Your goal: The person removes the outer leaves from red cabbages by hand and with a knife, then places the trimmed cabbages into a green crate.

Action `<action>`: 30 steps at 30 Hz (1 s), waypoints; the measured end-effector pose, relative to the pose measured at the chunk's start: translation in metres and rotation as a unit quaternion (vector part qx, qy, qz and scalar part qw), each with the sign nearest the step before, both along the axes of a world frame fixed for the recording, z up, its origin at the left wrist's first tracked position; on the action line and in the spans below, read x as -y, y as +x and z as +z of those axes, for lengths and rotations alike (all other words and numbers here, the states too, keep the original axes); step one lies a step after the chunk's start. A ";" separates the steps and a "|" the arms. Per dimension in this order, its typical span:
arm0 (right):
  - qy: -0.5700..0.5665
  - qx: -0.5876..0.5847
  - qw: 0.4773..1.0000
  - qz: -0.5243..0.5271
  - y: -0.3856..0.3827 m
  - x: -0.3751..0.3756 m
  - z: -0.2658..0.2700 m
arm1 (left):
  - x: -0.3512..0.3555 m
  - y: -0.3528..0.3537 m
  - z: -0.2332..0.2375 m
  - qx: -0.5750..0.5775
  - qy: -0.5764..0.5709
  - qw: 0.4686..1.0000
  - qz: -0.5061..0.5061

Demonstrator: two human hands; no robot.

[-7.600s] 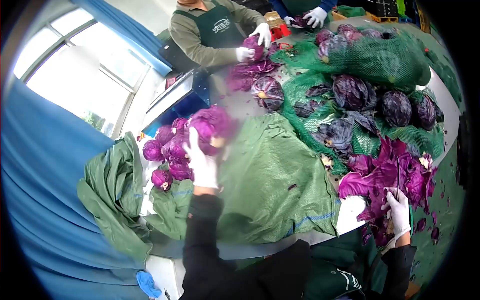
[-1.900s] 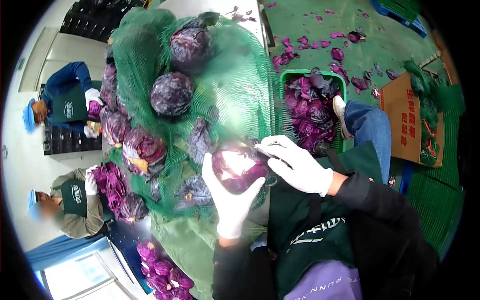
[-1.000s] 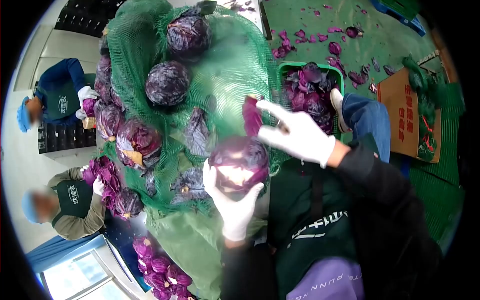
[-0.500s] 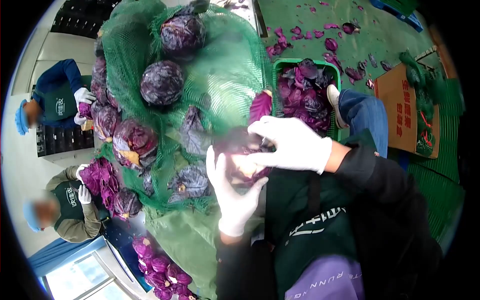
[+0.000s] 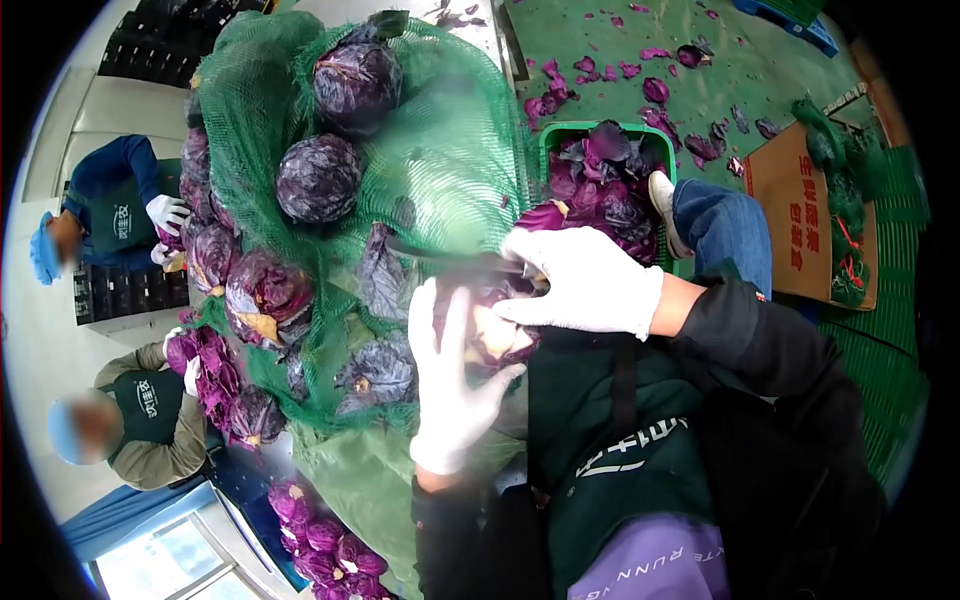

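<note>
A red cabbage (image 5: 492,338) with a pale cut stem end sits between my two gloved hands at the table's edge. My left hand (image 5: 450,380) is curled along its side, fingers and thumb pressed to it. My right hand (image 5: 585,282) grips a knife, its handle mostly hidden by the fingers. The dark, blurred knife blade (image 5: 450,258) extends leftward over the cabbage, and my right thumb rests near the stem. Just beyond my right hand, a loose purple leaf (image 5: 543,215) hangs near a green crate (image 5: 608,127) filled with leaves.
Whole red cabbages (image 5: 320,177) and outer leaves (image 5: 378,372) lie on green netting (image 5: 440,150). Two co-workers (image 5: 125,205) (image 5: 150,420) handle cabbages across the table. Trimmed purple cabbages (image 5: 330,540) are piled below. Leaf scraps (image 5: 655,90) litter the floor beside a cardboard box (image 5: 790,220).
The knife blade now shows out over the cabbage. The loose leaf has dropped lower beside the crate. My left hand has shifted slightly, its fingers more spread on the cabbage.
</note>
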State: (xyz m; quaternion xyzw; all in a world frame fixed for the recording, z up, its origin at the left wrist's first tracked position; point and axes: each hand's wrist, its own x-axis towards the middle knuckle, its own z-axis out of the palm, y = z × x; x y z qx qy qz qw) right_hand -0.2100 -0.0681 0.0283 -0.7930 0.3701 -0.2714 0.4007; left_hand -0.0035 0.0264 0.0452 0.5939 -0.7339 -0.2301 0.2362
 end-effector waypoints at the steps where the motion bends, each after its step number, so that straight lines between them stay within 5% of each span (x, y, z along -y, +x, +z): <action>1: 0.010 0.006 1.000 -0.009 0.002 0.003 -0.001 | 0.002 0.000 0.002 0.010 0.003 1.000 -0.017; 3: 0.066 -0.010 0.997 0.026 -0.002 0.009 0.013 | 0.009 0.001 0.008 0.031 0.006 0.998 -0.053; 6: -0.029 -0.009 1.000 -0.007 0.002 0.007 0.009 | 0.013 -0.003 0.013 0.050 0.003 0.996 -0.074; 10: -0.106 -0.152 0.972 -0.146 -0.012 0.045 -0.039 | 0.005 -0.005 0.010 0.077 -0.009 0.994 -0.082; 13: 0.066 -0.085 0.969 -0.224 -0.041 0.051 -0.052 | -0.004 0.002 0.000 0.052 -0.040 0.997 -0.036; 15: 0.127 0.052 0.980 -0.141 -0.028 0.015 -0.028 | -0.005 0.000 -0.006 -0.010 0.003 0.999 0.034; 17: 0.110 0.093 0.989 -0.010 -0.013 -0.007 0.002 | -0.001 0.000 0.002 0.042 -0.014 0.999 0.019; 20: 0.157 0.067 0.985 0.034 -0.001 -0.019 -0.003 | -0.003 0.006 0.002 0.038 0.011 0.999 0.017; 23: 0.037 0.116 0.991 0.059 0.001 -0.013 -0.022 | -0.004 0.009 0.000 0.045 0.001 0.999 0.018; 26: 0.051 0.086 0.989 0.108 -0.010 -0.004 -0.031 | -0.005 0.011 -0.001 0.029 -0.008 0.999 0.022; 30: 0.056 0.071 0.996 -0.010 -0.023 0.000 -0.057 | -0.006 0.021 -0.006 0.017 -0.030 0.998 0.045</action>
